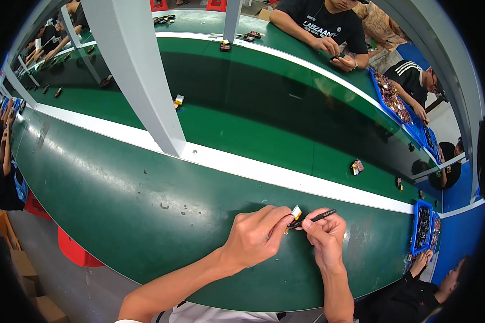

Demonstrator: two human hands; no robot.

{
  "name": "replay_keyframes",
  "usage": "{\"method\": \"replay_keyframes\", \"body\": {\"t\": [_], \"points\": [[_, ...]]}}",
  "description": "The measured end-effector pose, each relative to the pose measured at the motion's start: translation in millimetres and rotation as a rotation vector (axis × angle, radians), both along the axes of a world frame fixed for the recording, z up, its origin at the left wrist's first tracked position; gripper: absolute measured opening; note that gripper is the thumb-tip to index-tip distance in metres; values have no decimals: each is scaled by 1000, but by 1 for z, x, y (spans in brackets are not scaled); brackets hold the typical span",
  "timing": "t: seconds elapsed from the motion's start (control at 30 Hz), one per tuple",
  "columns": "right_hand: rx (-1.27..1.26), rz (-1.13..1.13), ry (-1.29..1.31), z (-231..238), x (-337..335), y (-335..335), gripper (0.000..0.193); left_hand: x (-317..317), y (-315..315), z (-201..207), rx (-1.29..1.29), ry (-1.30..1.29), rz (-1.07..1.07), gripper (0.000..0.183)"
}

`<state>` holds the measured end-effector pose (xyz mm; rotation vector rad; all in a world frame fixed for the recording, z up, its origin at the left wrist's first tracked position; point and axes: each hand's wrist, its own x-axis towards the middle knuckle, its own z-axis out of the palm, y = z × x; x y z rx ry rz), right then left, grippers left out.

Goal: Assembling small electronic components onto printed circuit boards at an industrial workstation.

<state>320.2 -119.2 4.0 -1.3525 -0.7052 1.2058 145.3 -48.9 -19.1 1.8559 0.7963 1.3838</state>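
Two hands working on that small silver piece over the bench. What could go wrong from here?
1. The black tweezers-like tool in the right hand reaches close to the silver battery-like piece; a slip might nick it. Contact can't be made out.
2. The left hand pinches that small piece by the fingertips, so it could drop onto the green tabletop.

Dull green across the broad, smooth curved worktop (118,210), near; deeper green along the long flat conveyor belt (242,140), farther off. Plain white on the straight narrow rail (307,180) between. Silver and yellow on the small flat pouch-like part (296,212); black with pale markings on the slim pen-shaped tool (323,215), right. Bright blue on the rectangular plastic bin (421,251), farther right.
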Motion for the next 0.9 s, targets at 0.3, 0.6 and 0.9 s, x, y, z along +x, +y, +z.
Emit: {"method": "replay_keyframes", "body": {"t": [0.3, 0.6, 0.9], "points": [[138, -74, -14, -5, -4, -3, 12, -9, 2, 6, -725, -197, -269, 20], [342, -135, -267, -11, -8, -8, 14, -12, 9, 0, -968, -287, -442, 27], [460, -155, -469, -22, -8, -8, 13, -12, 10, 1, -976, -246, -430, 27]]}}
